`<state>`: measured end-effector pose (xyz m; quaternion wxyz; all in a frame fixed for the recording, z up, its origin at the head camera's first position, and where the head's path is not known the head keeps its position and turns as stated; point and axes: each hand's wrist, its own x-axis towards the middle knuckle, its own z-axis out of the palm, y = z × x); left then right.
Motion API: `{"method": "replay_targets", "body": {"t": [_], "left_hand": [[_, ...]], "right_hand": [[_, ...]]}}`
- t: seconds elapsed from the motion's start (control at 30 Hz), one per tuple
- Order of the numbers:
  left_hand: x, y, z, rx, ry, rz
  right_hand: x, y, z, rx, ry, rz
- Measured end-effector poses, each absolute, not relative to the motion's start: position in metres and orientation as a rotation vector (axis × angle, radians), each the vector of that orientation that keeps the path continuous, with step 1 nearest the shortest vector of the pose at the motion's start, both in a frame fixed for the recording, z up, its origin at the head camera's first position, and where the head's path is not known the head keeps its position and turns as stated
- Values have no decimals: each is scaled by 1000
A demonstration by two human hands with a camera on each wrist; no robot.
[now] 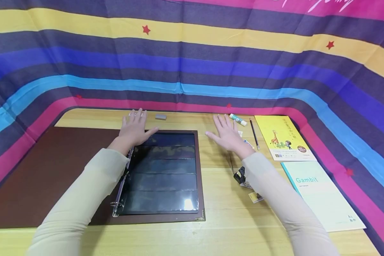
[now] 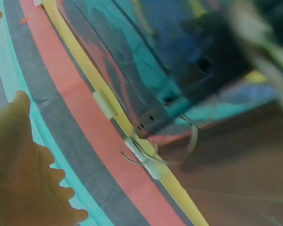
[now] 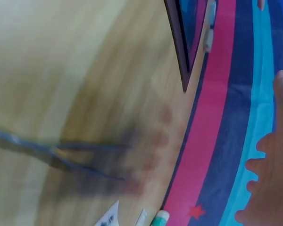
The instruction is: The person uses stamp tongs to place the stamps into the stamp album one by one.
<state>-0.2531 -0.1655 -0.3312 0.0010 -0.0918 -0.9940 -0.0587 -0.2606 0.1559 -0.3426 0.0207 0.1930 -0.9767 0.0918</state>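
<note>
A brown ring binder (image 1: 67, 170) lies spread on the table, its black page with clear strip pockets (image 1: 163, 181) on the right side. Over the binder's top edge, my left hand (image 1: 133, 129) is held with fingers stretched out and nothing in it. My right hand (image 1: 228, 136) has its fingers spread above the table, right of the binder, also holding nothing. Metal tweezers (image 3: 52, 150) lie beneath it in the right wrist view. Under the right forearm, a small black object (image 1: 240, 175) and a small picture card (image 1: 255, 197) are partly covered by the sleeve.
At the back are a grey eraser (image 1: 161, 116) and a glue stick (image 1: 238, 120). A pencil (image 1: 254, 134) lies beside a yellow book (image 1: 283, 137), with a pale Gambit notebook (image 1: 321, 195) nearer. A striped cloth (image 1: 179, 57) borders the table's back and sides.
</note>
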Motion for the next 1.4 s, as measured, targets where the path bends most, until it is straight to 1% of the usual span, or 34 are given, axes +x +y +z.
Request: {"method": "replay_targets", "body": {"t": [0.37,0.7,0.83,1.07,1.4], "left_hand": [[-238,-198,-343,-487,-3156,-120],[-232,-215,-355,-577,-3253,-97],[-230,-218,-355,-602,-3265,-117],[-231,-217,-356,-619,-3249,-137],[-223,-193,-354,-726,-3219,-223]], "right_hand": [[-224,128,-355,864,-3096,280],[-191,108,-370,1154,-3198,90],[-186,107,-373,1190,-3224,26],[-185,113,-378,1210,-3182,87],[-176,144,-376,1219,-3140,136]]}}
